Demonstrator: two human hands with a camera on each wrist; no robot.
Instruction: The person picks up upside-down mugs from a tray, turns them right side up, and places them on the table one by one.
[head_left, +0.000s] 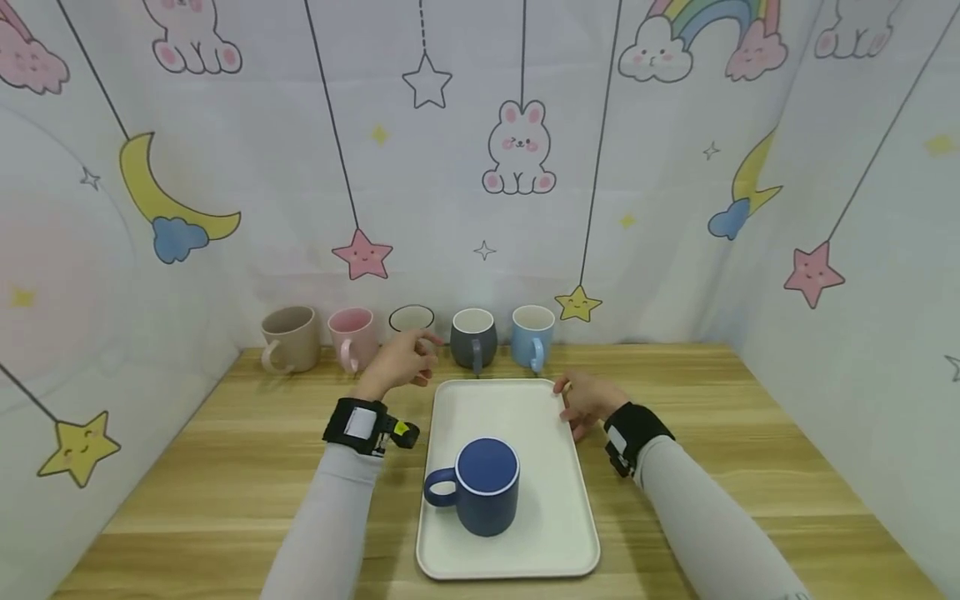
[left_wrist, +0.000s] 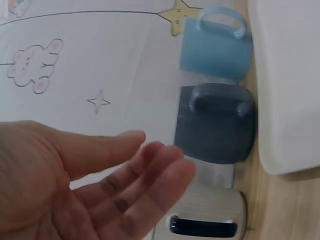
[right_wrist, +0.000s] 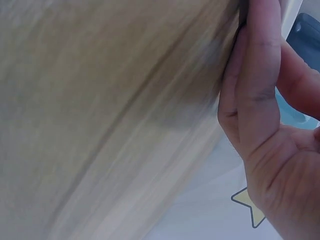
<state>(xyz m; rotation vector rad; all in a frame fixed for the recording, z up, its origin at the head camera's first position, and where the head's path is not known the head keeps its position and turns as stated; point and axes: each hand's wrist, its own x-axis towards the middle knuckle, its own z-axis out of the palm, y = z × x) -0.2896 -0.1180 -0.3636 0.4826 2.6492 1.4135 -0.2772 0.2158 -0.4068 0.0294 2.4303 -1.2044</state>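
Note:
A navy mug [head_left: 487, 496] stands on the near half of a cream tray [head_left: 536, 542]; its top face shows flat blue inside a pale ring, and its handle points left. My right hand [head_left: 591, 398] holds the tray's far right corner, its fingers along the outer edge. In the right wrist view the thumb [right_wrist: 302, 82] lies on the tray side. My left hand [head_left: 401, 360] hovers before a white mug [head_left: 411, 318] with a black rim, which it partly hides. Nothing is between its loosely bent fingers; the mug's black handle [left_wrist: 204, 227] shows in the left wrist view.
Along the back wall stand a beige mug [head_left: 291, 337], a pink mug [head_left: 354, 333], a dark grey mug [head_left: 474, 340] and a light blue mug [head_left: 533, 333]. The grey and blue mugs stand just behind the tray. Printed cloth walls [head_left: 450, 200] enclose the wooden table [head_left: 247, 483].

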